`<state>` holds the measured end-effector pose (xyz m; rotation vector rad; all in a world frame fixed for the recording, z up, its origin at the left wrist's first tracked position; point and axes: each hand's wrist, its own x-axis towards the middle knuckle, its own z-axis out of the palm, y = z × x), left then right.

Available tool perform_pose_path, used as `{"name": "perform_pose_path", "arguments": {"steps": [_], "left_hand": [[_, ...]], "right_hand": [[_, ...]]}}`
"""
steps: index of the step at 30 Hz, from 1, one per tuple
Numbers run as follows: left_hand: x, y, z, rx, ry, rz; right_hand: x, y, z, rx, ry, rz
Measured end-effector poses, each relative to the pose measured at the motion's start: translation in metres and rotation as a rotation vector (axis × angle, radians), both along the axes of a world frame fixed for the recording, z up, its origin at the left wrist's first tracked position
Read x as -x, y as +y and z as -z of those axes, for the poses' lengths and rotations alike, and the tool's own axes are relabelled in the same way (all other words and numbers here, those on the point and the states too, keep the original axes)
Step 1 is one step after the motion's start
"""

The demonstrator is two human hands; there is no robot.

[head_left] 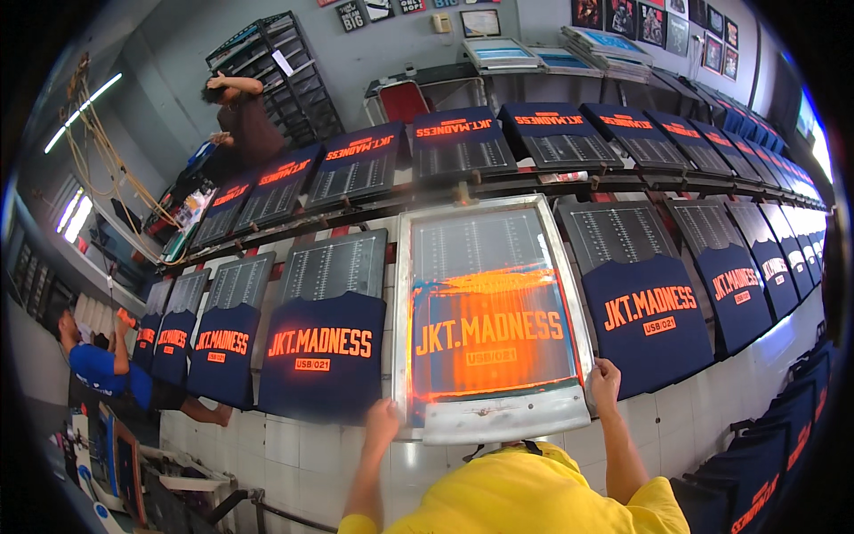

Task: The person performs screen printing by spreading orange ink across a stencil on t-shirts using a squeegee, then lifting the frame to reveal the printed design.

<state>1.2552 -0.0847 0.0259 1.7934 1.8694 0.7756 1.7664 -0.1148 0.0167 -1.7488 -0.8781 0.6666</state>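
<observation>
Your left hand (382, 420) grips the screen (490, 316) at its near left corner, your right hand (605, 381) its near right edge. The screen lies on the table (302, 454), over a shirt. Keep both grips level so it stays square.

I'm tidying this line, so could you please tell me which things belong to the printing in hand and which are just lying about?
In use:
silver-framed printing screen
left hand
right hand

Lying about:
navy printed shirt at its left
red chair
black wire rack
</observation>
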Motion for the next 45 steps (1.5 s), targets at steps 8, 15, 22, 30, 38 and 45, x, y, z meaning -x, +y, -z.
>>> {"name": "perform_pose_path", "arguments": {"steps": [8, 15, 22, 30, 38, 45], "left_hand": [[0.008, 0.003, 0.01, 0.136, -0.052, -0.101], [-0.001, 0.002, 0.006, 0.108, -0.072, -0.144], [-0.02, -0.015, -0.025, -0.133, 0.053, -0.175], [-0.064, -0.063, -0.096, -0.168, 0.252, 0.623], [-0.09, -0.018, -0.111, 0.006, 0.372, 0.678], [-0.102, 0.038, -0.125, 0.101, 0.485, 0.621]], "right_hand": [[0.009, 0.002, -0.01, -0.035, -0.008, 0.086], [-0.001, 0.001, 0.011, -0.045, -0.072, 0.006], [-0.001, -0.019, -0.041, 0.089, -0.601, -0.224], [0.04, -0.065, -0.127, 0.185, -1.018, -1.006], [0.035, -0.026, -0.134, 0.135, -1.03, -1.011], [0.037, 0.014, -0.136, 0.164, -0.99, -0.854]]}}
